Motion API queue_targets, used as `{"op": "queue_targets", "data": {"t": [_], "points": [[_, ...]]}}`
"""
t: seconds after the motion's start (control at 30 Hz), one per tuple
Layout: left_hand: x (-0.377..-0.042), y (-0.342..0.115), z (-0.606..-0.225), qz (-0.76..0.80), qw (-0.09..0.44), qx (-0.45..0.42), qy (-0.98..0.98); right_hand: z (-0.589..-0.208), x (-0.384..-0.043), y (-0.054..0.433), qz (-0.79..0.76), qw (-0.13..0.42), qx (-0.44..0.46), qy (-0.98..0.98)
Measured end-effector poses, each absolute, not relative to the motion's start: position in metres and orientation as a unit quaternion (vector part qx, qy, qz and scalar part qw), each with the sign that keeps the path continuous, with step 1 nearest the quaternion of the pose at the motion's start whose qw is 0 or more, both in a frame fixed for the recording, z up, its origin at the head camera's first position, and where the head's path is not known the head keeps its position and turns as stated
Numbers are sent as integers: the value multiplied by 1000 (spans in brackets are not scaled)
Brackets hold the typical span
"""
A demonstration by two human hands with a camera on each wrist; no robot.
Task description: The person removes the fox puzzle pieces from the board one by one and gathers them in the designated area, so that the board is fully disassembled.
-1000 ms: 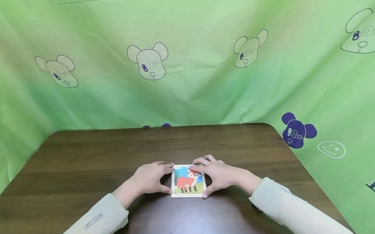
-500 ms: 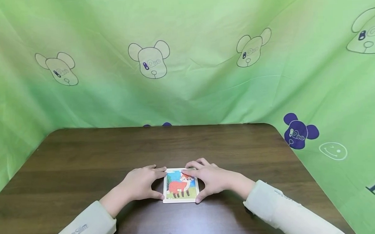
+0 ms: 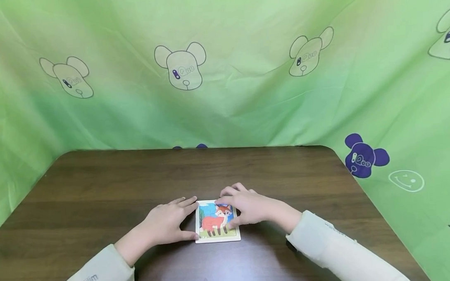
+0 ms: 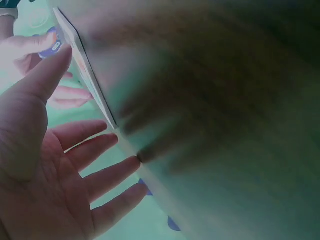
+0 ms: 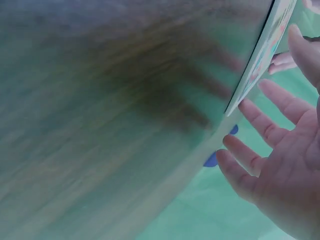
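Observation:
A small square jigsaw puzzle (image 3: 212, 222) with a fox picture and a pale frame lies flat on the wooden table (image 3: 111, 181). My left hand (image 3: 167, 223) is at its left side, thumb at the lower left corner and forefinger by the upper left one. Those fingers are spread and straight in the left wrist view, alongside the thin edge of the puzzle (image 4: 84, 65). Over the right side of the picture is my right hand (image 3: 253, 206), its thumb and forefinger overlapping the fox. Its fingers look loosely extended beside the puzzle (image 5: 262, 57) in the right wrist view.
A green cloth (image 3: 231, 103) printed with bear heads hangs behind the table and along its sides. The table's far edge runs straight to rounded corners. Light glares on the tabletop in front of the puzzle.
The puzzle has shifted left and a little nearer with both hands. Since half a second ago, my right thumb has left the lower right corner and moved up over the picture.

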State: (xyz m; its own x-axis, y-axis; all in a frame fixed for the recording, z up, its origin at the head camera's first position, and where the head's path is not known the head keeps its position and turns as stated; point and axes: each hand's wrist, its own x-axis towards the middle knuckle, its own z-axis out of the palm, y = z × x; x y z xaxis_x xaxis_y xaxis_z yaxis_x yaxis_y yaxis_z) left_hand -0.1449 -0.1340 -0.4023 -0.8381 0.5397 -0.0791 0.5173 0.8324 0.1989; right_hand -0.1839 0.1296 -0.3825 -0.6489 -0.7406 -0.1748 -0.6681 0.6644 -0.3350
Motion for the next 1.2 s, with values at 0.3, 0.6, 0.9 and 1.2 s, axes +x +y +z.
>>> {"op": "queue_targets", "data": {"t": [0.3, 0.6, 0.9, 1.2], "points": [[-146, -134, -401, 81, 58, 261, 960, -381, -196, 106, -170, 155, -392, 891], [-145, -134, -404, 76, 63, 258, 961, -386, -203, 90, -186, 168, -402, 880], [-150, -134, -405, 59, 50, 266, 961, -392, -205, 82, -191, 156, -403, 881], [-152, -130, -401, 32, 59, 259, 964, -392, -206, 76, -197, 165, -383, 887]]}}
